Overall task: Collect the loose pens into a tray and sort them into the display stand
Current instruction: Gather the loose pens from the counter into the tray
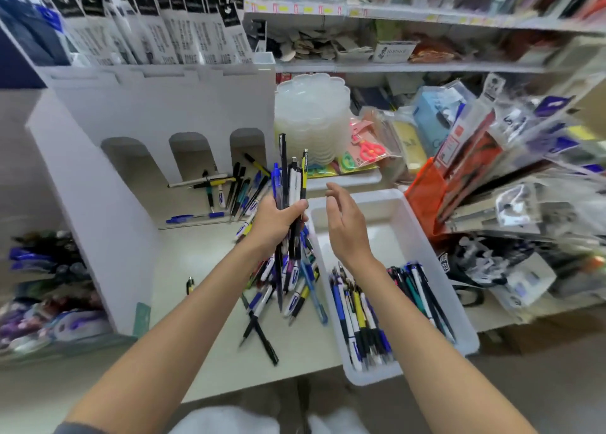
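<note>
My left hand (273,220) grips a bunch of pens (290,174) upright above the white counter, their tips standing well above my fingers. Under that hand lies a pile of loose pens (288,286). My right hand (344,220) hovers open over the white tray (398,210), holding nothing. The tray's near end holds several pens (360,322) in blue, black and yellow. The white display stand (157,112) rises at the back left with three arched slots; more loose pens (229,187) lie at its foot.
A stack of translucent plastic lids (311,118) stands behind the tray. Packaged stationery (492,158) crowds the shelf to the right, and bagged items (49,286) fill the bin at the left. A single pen (190,284) lies alone on the counter.
</note>
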